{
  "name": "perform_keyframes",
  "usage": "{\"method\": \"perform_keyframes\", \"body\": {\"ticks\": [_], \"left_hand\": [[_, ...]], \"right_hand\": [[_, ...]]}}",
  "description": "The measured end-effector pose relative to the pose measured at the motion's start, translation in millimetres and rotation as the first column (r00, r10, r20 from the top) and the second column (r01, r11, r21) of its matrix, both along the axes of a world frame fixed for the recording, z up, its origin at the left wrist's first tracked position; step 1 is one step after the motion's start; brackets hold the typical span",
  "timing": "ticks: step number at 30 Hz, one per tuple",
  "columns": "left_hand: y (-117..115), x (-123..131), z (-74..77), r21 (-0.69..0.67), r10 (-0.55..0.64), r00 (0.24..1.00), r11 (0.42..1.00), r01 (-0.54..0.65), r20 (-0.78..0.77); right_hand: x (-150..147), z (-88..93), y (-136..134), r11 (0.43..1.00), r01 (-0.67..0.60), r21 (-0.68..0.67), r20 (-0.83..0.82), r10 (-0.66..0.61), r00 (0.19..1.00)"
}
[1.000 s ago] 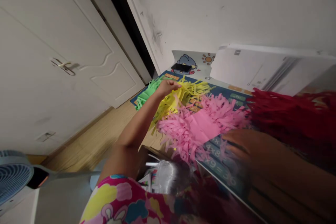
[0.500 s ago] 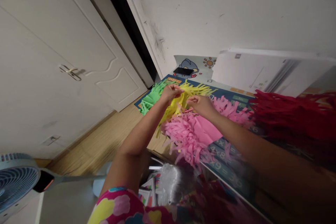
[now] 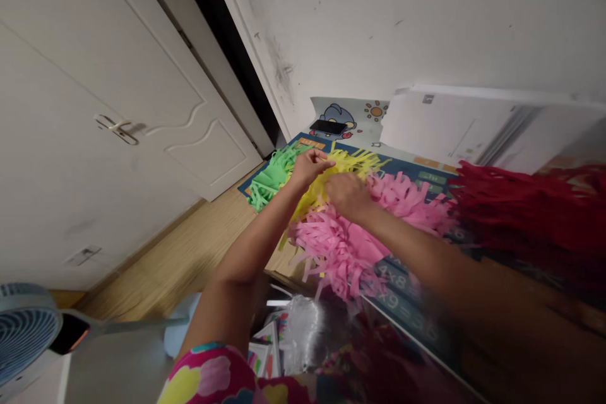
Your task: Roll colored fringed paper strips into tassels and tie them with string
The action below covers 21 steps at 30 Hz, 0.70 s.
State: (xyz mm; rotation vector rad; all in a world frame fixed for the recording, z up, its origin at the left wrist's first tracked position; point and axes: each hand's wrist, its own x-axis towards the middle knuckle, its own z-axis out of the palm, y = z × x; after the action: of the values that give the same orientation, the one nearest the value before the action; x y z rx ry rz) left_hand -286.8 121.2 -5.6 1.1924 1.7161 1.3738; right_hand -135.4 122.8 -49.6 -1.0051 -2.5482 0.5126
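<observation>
Yellow fringed paper [image 3: 362,161] lies on the table between green fringed paper [image 3: 272,178] and pink fringed paper [image 3: 326,233]. At the yellow sheet's left part, my left hand [image 3: 310,167] has its fingertips pinched together on the paper. My right hand [image 3: 349,194] is curled closed low over the yellow paper, at the edge of the pink one. Its fingertips are turned away, so what they hold cannot be made out. The pink paper's smooth middle passes under my right forearm.
Red fringed paper [image 3: 525,221] is heaped at the right. A dark phone [image 3: 328,127] and white sheets [image 3: 449,120] lie along the wall. Below the table edge sits a clear plastic-wrapped bundle [image 3: 307,331]. A fan [image 3: 28,328] stands at lower left, near a door [image 3: 156,76].
My right hand has moved slightly left and down, closer to my left hand, and turned its back to view. The left hand stays nearly in place.
</observation>
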Motion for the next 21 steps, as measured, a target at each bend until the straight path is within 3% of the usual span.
{"method": "perform_keyframes", "body": {"ticks": [3, 5, 7, 8, 11, 15, 18, 21], "left_hand": [[4, 3, 2.6, 0.02, -0.022, 0.997, 1.0, 0.023, -0.068], [2, 5, 2.8, 0.042, -0.037, 0.994, 0.998, 0.041, -0.103], [-5, 5, 0.2, 0.06, -0.014, 0.967, 0.998, 0.031, -0.253], [-9, 6, -2.1, 0.049, 0.013, 0.923, 0.999, 0.006, -0.383], [-24, 5, -9.6, -0.019, 0.077, 0.687, 0.991, -0.131, -0.722], [-41, 7, -9.7, -0.039, 0.108, 0.529, 0.965, -0.259, -0.842], [-47, 5, 5.9, -0.044, 0.089, 0.413, 0.952, -0.302, -0.906], [-42, -6, 41.2, -0.005, 0.113, 0.321, 0.939, -0.345, -0.94]], "right_hand": [[-10, 5.1, -6, 0.994, -0.111, 0.025, 0.086, 0.108, 0.99], [-15, 8.2, -2, 0.994, -0.105, 0.029, 0.129, 0.1, 0.987], [-15, 10.1, 3, 0.997, -0.075, 0.028, 0.158, 0.07, 0.985], [-14, 10.3, 5, 0.998, -0.06, 0.026, 0.172, 0.055, 0.984], [-11, 7.8, 8, 0.998, -0.054, 0.036, 0.197, 0.046, 0.979], [-8, 1.5, 1, 0.989, -0.117, 0.092, 0.194, 0.098, 0.976], [-5, -1.3, -4, 0.982, -0.153, 0.11, 0.214, 0.127, 0.969], [-1, -2.3, -7, 0.981, -0.166, 0.1, 0.242, 0.138, 0.96]]}}
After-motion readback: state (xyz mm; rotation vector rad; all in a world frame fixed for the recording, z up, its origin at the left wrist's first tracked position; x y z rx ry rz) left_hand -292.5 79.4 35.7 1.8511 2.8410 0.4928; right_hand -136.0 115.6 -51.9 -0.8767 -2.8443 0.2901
